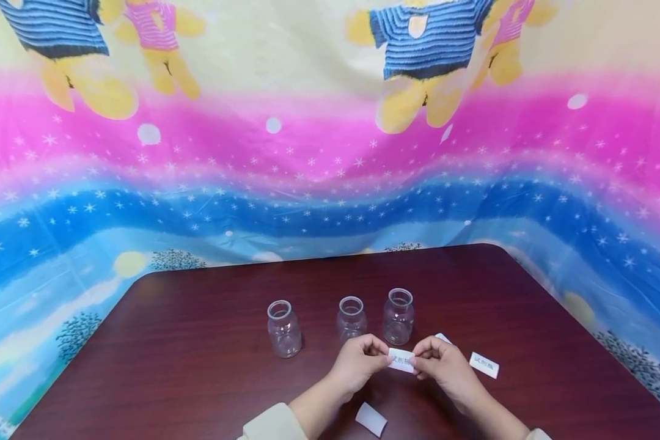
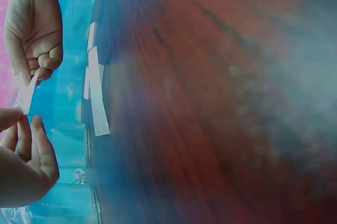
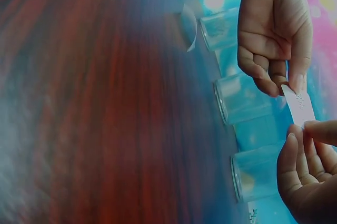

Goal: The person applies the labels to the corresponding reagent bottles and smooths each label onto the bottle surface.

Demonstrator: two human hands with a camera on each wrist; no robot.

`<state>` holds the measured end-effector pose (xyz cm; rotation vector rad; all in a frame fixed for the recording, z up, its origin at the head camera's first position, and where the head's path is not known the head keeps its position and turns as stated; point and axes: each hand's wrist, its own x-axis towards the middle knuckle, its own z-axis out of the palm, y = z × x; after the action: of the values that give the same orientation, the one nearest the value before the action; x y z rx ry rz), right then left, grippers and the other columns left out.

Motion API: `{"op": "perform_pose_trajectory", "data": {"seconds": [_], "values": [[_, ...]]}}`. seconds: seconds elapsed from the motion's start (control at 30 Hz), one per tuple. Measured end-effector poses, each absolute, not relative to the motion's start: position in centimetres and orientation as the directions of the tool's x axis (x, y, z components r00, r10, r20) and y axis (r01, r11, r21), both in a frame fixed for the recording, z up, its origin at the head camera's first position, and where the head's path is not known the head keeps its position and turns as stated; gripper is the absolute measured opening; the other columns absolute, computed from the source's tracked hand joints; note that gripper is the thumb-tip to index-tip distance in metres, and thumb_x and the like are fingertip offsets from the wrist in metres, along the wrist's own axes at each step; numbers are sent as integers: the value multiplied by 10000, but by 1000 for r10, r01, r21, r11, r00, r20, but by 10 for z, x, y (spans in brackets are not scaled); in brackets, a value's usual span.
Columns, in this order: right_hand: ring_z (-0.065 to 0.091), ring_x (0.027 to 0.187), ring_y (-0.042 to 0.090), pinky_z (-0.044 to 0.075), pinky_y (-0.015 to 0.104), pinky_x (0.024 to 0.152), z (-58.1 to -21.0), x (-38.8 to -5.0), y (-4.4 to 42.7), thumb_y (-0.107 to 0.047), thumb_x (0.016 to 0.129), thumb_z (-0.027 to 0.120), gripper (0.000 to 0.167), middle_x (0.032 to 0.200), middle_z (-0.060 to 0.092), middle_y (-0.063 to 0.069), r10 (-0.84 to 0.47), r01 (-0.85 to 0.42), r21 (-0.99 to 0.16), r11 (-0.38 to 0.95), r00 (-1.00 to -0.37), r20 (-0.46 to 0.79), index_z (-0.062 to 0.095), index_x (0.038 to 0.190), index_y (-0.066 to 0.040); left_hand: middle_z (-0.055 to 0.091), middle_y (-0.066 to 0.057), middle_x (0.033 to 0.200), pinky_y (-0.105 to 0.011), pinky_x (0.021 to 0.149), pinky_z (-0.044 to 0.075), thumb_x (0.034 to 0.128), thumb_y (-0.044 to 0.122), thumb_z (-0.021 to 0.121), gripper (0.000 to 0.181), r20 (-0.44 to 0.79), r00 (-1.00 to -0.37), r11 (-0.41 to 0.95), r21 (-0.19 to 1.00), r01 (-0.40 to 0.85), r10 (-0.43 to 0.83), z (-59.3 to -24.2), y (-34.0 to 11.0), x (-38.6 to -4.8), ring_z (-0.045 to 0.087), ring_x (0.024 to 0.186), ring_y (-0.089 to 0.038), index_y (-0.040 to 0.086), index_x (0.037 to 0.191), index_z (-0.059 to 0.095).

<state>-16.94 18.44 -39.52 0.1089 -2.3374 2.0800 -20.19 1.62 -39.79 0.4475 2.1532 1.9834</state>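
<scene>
Between both hands, above the table, is a small white label (image 1: 401,360) printed with dark characters. My left hand (image 1: 356,365) pinches its left end between thumb and fingers. The right hand (image 1: 448,368) pinches the opposite end the same way. In the right wrist view the label (image 3: 299,104) spans the gap between the two sets of fingertips. Just beyond the hands stand two clear glass jars, the middle jar (image 1: 352,319) partly hidden by the left hand and the right jar (image 1: 399,318) in full view. A third glass jar (image 1: 284,330) stands farther left. All have open mouths.
A curled, blank-looking white paper piece (image 1: 371,420) lies near the front of the dark wooden table (image 1: 198,354). Right of the hands lies another printed label (image 1: 484,365), with a further white piece (image 1: 442,338) partly behind the right hand. A patterned curtain (image 1: 308,153) surrounds the table.
</scene>
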Motion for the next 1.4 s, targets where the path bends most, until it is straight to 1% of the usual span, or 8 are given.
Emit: {"op": "perform_pose_trajectory", "data": {"seconds": [0.07, 0.23, 0.43, 0.57, 0.67, 0.83, 1.03, 1.4], "values": [[523, 585, 115, 465, 254, 540, -396, -172, 185, 43, 737, 576, 172, 675, 501, 73, -28, -66, -989, 132, -998, 63, 474, 834, 141, 456, 44, 606, -174, 494, 372, 688, -33, 635, 76, 83, -944, 94, 988, 119, 319, -397, 18, -202, 431, 566, -55, -10, 739, 583], [517, 577, 121, 462, 263, 536, -396, -179, 188, 51, 736, 579, 141, 664, 509, 85, 3, -85, -984, 159, -996, 87, 493, 821, 122, 461, 42, 617, -178, 495, 384, 696, -38, 637, 83, 106, -952, 138, 979, 151, 287, -395, 24, -206, 441, 574, -52, 6, 738, 580], [521, 583, 135, 461, 264, 543, -396, -185, 188, 67, 722, 585, 83, 667, 510, 85, 88, -43, -984, 173, -994, 59, 528, 783, 63, 480, 32, 584, -185, 495, 418, 680, -76, 639, 90, 94, -963, 125, 984, 129, 254, -398, 32, -210, 462, 540, -52, -13, 714, 585], [517, 579, 141, 460, 262, 540, -398, -189, 188, 73, 714, 593, 93, 667, 519, 88, 140, -17, -983, 182, -989, 43, 533, 783, 83, 488, 25, 562, -216, 498, 441, 686, -78, 632, 79, 80, -969, 115, 987, 109, 235, -401, 36, -212, 485, 514, -57, -17, 702, 585], [520, 583, 136, 465, 265, 547, -400, -193, 187, 70, 711, 596, 104, 667, 535, 90, 151, -20, -979, 205, -987, 52, 536, 792, 99, 495, 22, 549, -211, 476, 425, 699, -55, 627, 66, 80, -974, 121, 987, 108, 214, -403, 37, -213, 505, 504, -68, -6, 693, 584], [519, 584, 127, 464, 266, 559, -400, -199, 187, 77, 708, 591, 74, 655, 541, 86, 162, -25, -969, 247, -985, 67, 550, 769, 74, 513, 11, 537, -185, 447, 397, 699, -32, 625, 57, 104, -979, 131, 983, 128, 174, -404, 40, -216, 527, 501, -89, -3, 679, 581], [497, 577, 127, 444, 259, 554, -399, -203, 188, 47, 707, 600, 55, 639, 527, 63, 183, -16, -958, 286, -980, 72, 560, 745, 47, 511, 14, 522, -189, 450, 402, 699, -27, 627, 73, 112, -984, 168, 976, 135, 141, -404, 45, -219, 512, 488, -78, 13, 662, 579], [493, 574, 135, 434, 249, 540, -401, -208, 190, 42, 720, 601, 69, 631, 530, 56, 209, -14, -955, 297, -975, 79, 562, 771, 68, 502, 11, 501, -174, 433, 403, 681, -69, 619, 102, 162, -982, 194, 965, 178, 93, -404, 54, -220, 491, 460, -58, 6, 638, 565]]}}
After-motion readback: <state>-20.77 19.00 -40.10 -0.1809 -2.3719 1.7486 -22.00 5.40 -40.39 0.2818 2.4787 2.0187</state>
